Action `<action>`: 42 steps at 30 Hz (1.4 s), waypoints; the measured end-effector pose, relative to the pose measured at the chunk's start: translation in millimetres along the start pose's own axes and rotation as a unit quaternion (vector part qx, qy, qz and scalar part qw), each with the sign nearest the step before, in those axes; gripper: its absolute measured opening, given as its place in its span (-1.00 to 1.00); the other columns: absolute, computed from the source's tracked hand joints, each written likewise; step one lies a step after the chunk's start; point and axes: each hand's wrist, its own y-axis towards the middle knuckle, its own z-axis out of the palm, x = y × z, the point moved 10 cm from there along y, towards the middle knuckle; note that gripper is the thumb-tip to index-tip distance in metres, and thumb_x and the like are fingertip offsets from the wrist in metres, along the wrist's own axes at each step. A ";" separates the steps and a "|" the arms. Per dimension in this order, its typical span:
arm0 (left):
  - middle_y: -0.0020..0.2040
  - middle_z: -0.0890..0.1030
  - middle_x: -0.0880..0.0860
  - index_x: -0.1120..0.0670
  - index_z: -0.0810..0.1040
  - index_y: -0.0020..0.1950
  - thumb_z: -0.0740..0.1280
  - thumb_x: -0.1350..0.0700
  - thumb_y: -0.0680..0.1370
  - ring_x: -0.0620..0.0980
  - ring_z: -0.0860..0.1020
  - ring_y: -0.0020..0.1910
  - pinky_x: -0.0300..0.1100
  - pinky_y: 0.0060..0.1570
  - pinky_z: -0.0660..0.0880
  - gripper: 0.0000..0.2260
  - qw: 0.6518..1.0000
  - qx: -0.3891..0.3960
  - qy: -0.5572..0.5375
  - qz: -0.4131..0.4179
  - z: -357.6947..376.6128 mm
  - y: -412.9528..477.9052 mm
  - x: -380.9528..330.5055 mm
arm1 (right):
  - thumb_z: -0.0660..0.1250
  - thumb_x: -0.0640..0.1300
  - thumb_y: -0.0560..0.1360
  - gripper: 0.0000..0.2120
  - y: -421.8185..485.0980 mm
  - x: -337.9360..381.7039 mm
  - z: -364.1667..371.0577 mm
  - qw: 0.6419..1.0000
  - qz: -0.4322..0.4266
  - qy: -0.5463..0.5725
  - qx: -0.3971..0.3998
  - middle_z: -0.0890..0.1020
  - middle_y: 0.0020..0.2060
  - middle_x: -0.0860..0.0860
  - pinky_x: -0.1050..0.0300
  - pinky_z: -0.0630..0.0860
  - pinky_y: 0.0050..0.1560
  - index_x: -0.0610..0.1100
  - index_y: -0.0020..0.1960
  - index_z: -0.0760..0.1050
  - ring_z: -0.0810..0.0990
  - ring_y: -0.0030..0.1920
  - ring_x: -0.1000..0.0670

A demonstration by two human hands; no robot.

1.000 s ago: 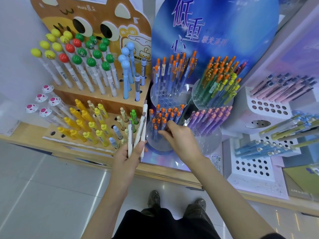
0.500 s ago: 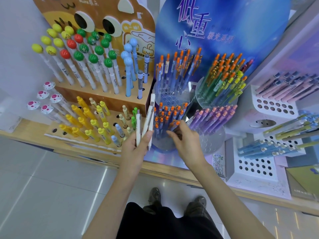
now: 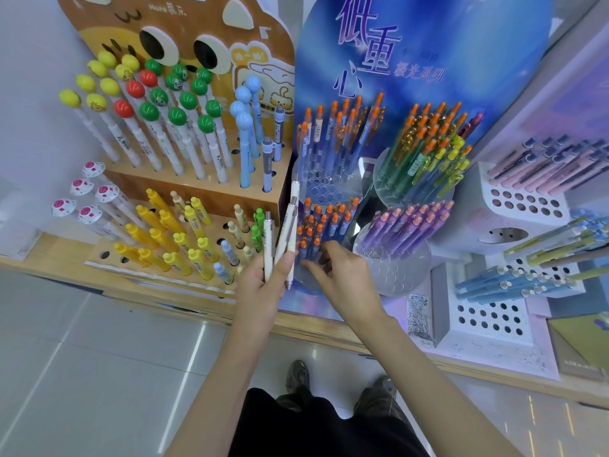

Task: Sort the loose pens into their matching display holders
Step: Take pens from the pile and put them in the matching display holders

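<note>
Over the counter (image 3: 56, 255) edge at six o'clock, left hand (image 3: 260, 291) grips white pens (image 3: 289, 222) fanned toward twelve. At its two o'clock, right hand (image 3: 342, 282) fingers curl among orange-capped blue pens (image 3: 324, 222); whether they pinch one I cannot tell. Neighbours packed this tight could snag and tip, or the loose fan could slip.

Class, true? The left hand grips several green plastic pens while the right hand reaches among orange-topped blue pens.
No. The head view shows the left hand gripping cream-white plastic pens, not green ones; the right hand does reach among the orange-topped blue pens.
</note>
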 end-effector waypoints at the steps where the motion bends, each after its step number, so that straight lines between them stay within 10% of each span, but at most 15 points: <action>1: -0.51 0.42 -0.11 0.08 0.61 -0.07 0.32 -0.13 0.44 -0.20 0.35 -0.52 -0.39 -0.50 0.30 -0.71 1.000 0.001 -0.001 -0.001 -0.1 -0.2 -0.2 | 0.34 -0.09 0.54 -0.77 -1.7 2.5 -3.2 1.000 -0.003 0.007 -0.012 0.56 -0.26 -0.12 -0.04 0.45 -0.26 -0.27 -0.09 0.45 0.51 -0.27 -0.16; 12: -0.53 0.40 -0.11 0.05 0.59 -0.20 0.34 -0.16 0.48 -0.20 0.34 -0.53 -0.41 -0.50 0.28 -0.72 1.000 0.017 -0.011 0.008 -0.3 -11.2 -6.5 | 0.32 -0.07 0.55 -0.82 -12.5 16.8 -36.1 0.994 0.024 0.092 -0.053 0.64 -0.19 -0.04 0.08 0.51 -0.17 -0.18 0.04 0.55 0.58 -0.20 -0.04; 17: -0.51 0.36 -0.07 0.00 0.67 -0.22 0.35 -0.19 0.41 -0.20 0.23 -0.58 -0.39 -0.56 0.17 -0.73 0.986 0.152 -0.058 -0.035 30.7 -24.1 -10.4 | 0.26 -0.02 0.58 -0.89 -13.5 32.9 -58.9 0.907 0.085 0.413 -0.013 0.52 -0.46 0.20 0.44 0.33 -0.41 0.01 -0.09 0.53 0.44 -0.45 0.22; 22: -0.26 0.38 0.21 0.10 0.66 -0.19 0.37 -0.19 0.42 -0.15 0.19 -0.56 -0.32 -0.54 0.12 -0.66 0.962 0.259 -0.057 -0.070 64.8 -36.0 -17.2 | 0.30 -0.27 0.55 -0.91 -23.8 6.1 -74.9 0.849 0.150 0.506 -0.022 0.36 -0.56 0.14 0.38 0.21 -0.53 -0.20 -0.11 0.40 0.26 -0.58 0.18; 29: -0.45 0.51 0.07 0.27 0.61 -0.13 0.28 -0.17 0.48 -0.09 0.22 -0.53 -0.33 -0.55 0.20 -0.53 0.905 0.410 -0.030 -0.107 132.8 -58.6 -23.0 | 0.36 -0.14 0.45 -0.88 -55.0 -35.6 -112.7 0.779 0.154 0.606 -0.056 0.40 -0.53 0.04 0.25 0.36 -0.48 -0.19 -0.08 0.49 0.31 -0.54 0.06; 42: -0.35 0.52 -0.12 -0.22 0.45 0.05 0.23 -0.21 0.48 -0.09 0.38 -0.42 -0.26 -0.40 0.31 -0.81 0.897 0.435 0.036 -0.072 286.6 -114.8 -30.9 | 0.40 -0.08 0.42 -0.87 -112.0 -160.6 -226.9 0.807 0.186 0.540 -0.149 0.41 -0.41 -0.18 0.18 0.28 -0.54 -0.09 -0.26 0.52 0.33 -0.55 0.03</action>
